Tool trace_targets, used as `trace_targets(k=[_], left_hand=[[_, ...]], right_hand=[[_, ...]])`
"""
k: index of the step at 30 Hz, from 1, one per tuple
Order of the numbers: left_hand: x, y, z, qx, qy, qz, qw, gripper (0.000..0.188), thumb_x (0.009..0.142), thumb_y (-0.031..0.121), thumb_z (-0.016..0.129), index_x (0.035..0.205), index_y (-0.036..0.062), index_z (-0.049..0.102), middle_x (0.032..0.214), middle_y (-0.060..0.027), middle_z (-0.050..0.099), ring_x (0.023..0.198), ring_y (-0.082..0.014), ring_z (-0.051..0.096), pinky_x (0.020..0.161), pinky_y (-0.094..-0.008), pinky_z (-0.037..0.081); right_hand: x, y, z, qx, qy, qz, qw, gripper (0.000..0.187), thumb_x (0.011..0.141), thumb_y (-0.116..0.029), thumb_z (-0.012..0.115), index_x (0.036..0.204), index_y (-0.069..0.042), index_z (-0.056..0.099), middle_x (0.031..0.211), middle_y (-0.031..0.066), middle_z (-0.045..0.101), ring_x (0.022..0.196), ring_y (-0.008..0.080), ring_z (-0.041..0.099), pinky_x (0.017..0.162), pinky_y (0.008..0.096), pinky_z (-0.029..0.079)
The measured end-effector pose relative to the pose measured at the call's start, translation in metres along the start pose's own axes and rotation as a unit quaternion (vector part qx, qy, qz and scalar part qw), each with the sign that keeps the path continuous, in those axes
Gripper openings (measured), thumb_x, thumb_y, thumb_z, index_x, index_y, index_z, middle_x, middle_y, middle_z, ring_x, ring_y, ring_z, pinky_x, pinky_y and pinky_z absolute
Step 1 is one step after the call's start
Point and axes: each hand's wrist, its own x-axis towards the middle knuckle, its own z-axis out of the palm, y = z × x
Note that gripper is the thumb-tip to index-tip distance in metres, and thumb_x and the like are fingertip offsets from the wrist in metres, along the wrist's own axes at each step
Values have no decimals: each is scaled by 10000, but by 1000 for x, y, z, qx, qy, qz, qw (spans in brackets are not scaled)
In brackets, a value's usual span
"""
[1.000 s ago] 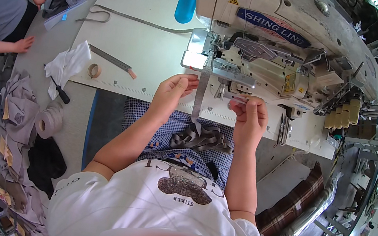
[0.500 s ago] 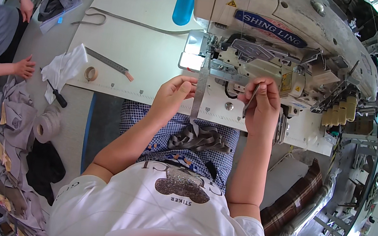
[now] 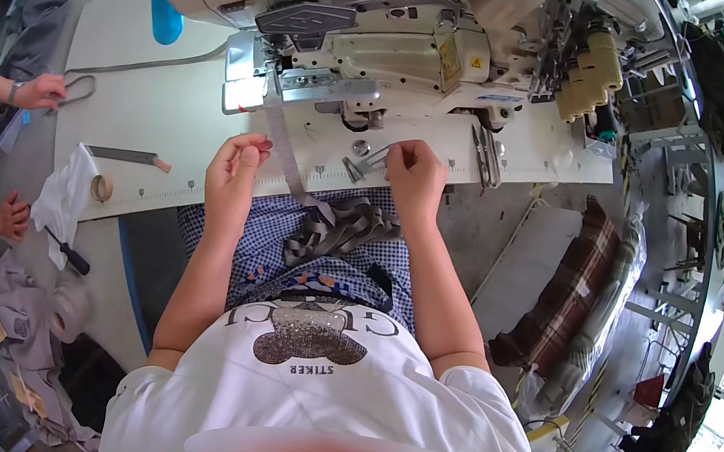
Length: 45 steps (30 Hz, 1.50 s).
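A grey fabric strip (image 3: 285, 147) comes down from the sewing machine's needle area over the white table edge, and its loose coils (image 3: 340, 230) lie bunched in my lap. My left hand (image 3: 235, 179) is beside the strip, fingers curled and thumb against them. Whether the fingertips pinch the strip's edge or something small cannot be made out. Closed fingers of my right hand (image 3: 415, 180) grip a slim metal tool (image 3: 372, 160), which points left over the table's front edge. The sewing machine (image 3: 383, 51) stands just beyond both hands.
Metal hand tools (image 3: 486, 157) lie right on the table; a ruler (image 3: 123, 154), tape roll (image 3: 101, 188), white cloth (image 3: 62, 195) and screwdriver (image 3: 67, 252) lie left. A co-worker's hand (image 3: 42, 90) is near another grey strip (image 3: 148, 64). Cream thread cones (image 3: 594, 73) stand right.
My view has turned right, so the machine sits further left in it. My right hand's tool now points left, low by the table edge. The co-worker's upper hand has reached toward the far strip.
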Motion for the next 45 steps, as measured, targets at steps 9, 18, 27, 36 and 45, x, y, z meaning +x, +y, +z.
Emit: trace_targets(k=[9, 18, 27, 36, 45], left_hand=[[-7, -10, -7, 58, 21, 8, 998, 252, 1031, 193, 553, 1146, -19, 625, 1076, -69, 670, 995, -120, 614, 888, -251, 478], [-7, -19, -15, 127, 35, 25, 991, 236, 1023, 180, 559, 1141, -9, 635, 1084, -61, 681, 978, -111, 632, 880, -254, 493], [57, 12, -58, 27, 142, -11, 989, 258, 1031, 186, 511, 1147, -6, 639, 1072, -86, 676, 958, -134, 638, 868, -280, 530], [77, 25, -125, -126, 285, 45, 949, 276, 1027, 218, 523, 1222, 25, 554, 1095, -77, 632, 949, -147, 607, 872, -305, 525], [83, 48, -264, -358, 290, 94, 882, 294, 1000, 264, 615, 1183, 40, 567, 1014, -77, 648, 894, -126, 616, 838, -277, 542]], right_hand=[[0, -13, 4, 144, -115, 89, 979, 173, 931, -108, 603, 927, 62, 637, 747, 119, 706, 653, 172, 711, 564, 254, 521], [-15, -23, 23, -53, -107, -60, 991, 181, 870, -150, 713, 904, 17, 653, 760, 145, 697, 676, 255, 703, 604, 331, 533], [33, 47, -83, -350, 171, -166, 906, 258, 873, -229, 712, 1080, -77, 689, 1137, 131, 630, 1031, 352, 595, 866, 444, 499], [56, 91, -114, -327, 84, -119, 934, 294, 892, -160, 670, 1142, -6, 650, 1086, 158, 613, 943, 349, 629, 825, 439, 505], [10, 59, -115, -265, 225, -385, 855, 173, 979, -105, 527, 1018, 36, 619, 1091, 171, 636, 901, 296, 632, 766, 402, 519]])
